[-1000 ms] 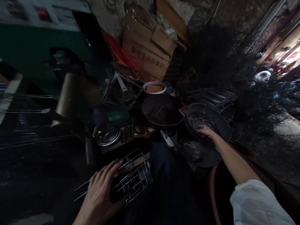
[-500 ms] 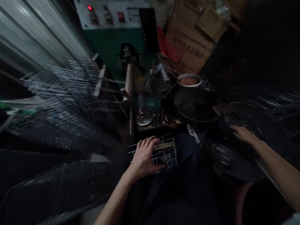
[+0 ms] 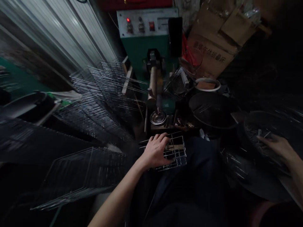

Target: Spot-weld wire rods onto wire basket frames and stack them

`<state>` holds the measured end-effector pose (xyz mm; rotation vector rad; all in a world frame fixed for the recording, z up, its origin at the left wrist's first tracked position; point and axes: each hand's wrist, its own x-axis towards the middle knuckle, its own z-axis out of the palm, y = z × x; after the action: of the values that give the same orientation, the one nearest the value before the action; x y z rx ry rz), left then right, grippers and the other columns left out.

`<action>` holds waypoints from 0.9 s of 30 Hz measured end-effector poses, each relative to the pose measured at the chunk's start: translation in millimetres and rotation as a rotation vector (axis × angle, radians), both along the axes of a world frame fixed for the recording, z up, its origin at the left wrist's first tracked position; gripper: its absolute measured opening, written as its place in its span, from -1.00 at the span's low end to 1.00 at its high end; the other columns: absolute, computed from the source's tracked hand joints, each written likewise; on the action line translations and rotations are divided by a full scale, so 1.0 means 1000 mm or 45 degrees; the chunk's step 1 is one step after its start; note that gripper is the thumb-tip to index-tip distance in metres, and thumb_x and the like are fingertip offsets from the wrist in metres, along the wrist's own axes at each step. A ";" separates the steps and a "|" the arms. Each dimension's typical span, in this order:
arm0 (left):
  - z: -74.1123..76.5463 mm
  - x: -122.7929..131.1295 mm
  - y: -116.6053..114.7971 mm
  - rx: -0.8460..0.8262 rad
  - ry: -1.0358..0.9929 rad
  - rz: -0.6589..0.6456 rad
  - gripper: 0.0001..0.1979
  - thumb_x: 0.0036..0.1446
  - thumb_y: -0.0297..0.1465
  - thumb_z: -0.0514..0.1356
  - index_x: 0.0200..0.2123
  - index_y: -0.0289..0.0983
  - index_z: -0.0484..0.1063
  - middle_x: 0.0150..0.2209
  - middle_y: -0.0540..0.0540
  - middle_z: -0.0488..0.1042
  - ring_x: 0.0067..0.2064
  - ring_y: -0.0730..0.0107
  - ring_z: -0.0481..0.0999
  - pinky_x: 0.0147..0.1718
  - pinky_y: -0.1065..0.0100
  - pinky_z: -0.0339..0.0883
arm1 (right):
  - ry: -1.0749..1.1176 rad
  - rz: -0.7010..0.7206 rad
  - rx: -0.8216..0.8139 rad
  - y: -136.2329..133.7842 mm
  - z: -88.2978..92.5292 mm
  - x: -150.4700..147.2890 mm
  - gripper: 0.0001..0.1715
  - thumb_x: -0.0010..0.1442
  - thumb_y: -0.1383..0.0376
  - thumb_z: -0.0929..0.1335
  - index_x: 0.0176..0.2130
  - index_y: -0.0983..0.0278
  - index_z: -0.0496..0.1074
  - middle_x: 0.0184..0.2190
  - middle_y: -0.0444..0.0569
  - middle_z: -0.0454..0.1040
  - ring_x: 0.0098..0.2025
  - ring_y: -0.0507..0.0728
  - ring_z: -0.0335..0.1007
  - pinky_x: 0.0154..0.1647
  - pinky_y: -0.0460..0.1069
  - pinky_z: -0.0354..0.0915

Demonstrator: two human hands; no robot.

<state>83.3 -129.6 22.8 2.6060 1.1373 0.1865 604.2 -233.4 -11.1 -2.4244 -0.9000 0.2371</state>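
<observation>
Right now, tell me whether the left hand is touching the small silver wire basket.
Touching. The head view shows the left hand lying palm-down on the small silver wire basket, its fingers curled over the top wires.

**Dim workshop, light from the upper left**

Light is coming from the upper left, brightening the corrugated wall [image 3: 71, 28] and the pale control panel [image 3: 146, 23], where a red lamp [image 3: 128, 20] is glowing. The left hand [image 3: 155, 151] and wire basket [image 3: 176, 153] are catching a weak share. The right side is sinking into near black, the right hand [image 3: 278, 146] smearing with motion blur. Wide-lens distortion is stretching the edges, and the wire racks [image 3: 99, 94] are streaking.
</observation>
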 end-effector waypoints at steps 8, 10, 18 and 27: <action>0.001 -0.031 0.032 0.205 -0.077 0.202 -0.25 -0.25 -0.13 0.44 0.04 -0.20 0.32 0.29 -0.25 0.25 0.22 -0.14 0.27 0.15 -0.07 0.15 | 1.347 0.762 0.236 0.057 0.036 -0.209 -0.56 0.04 0.03 0.55 -0.25 0.26 0.44 -0.61 -0.17 0.41 -0.78 -0.13 0.05 -0.79 -0.19 -0.14; -0.007 -0.039 0.042 0.217 -0.091 0.226 -0.22 -0.26 -0.12 0.43 0.06 -0.20 0.31 0.29 -0.24 0.25 0.22 -0.14 0.27 0.16 -0.07 0.14 | 1.486 1.024 0.166 0.075 0.035 -0.248 -0.55 0.07 0.02 0.53 -0.22 0.29 0.45 -0.55 -0.12 0.47 -0.71 -0.07 0.23 -0.74 -0.18 0.09; -0.022 -0.069 0.065 0.129 -0.115 0.258 -0.23 -0.28 -0.13 0.43 0.04 -0.20 0.30 0.30 -0.25 0.26 0.21 -0.10 0.28 0.15 -0.04 0.13 | 0.847 1.682 0.240 0.133 0.018 -0.317 -0.77 0.31 0.15 0.39 -0.17 0.25 0.57 -0.28 -0.03 0.57 -0.23 0.11 0.52 -0.16 -0.02 0.42; -0.028 -0.082 0.080 0.078 -0.160 0.283 -0.23 -0.27 -0.17 0.41 0.06 -0.20 0.29 0.29 -0.26 0.26 0.21 -0.09 0.28 0.14 -0.03 0.14 | 0.191 1.803 0.750 0.138 -0.038 -0.356 -0.42 0.34 0.45 0.32 0.27 0.07 0.32 0.02 0.01 0.54 0.05 0.15 0.48 0.07 0.06 0.44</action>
<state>1.3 -50.1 -5.0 2.4746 1.3929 0.4318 248.2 -95.1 -49.5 -0.8961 -2.0763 0.5249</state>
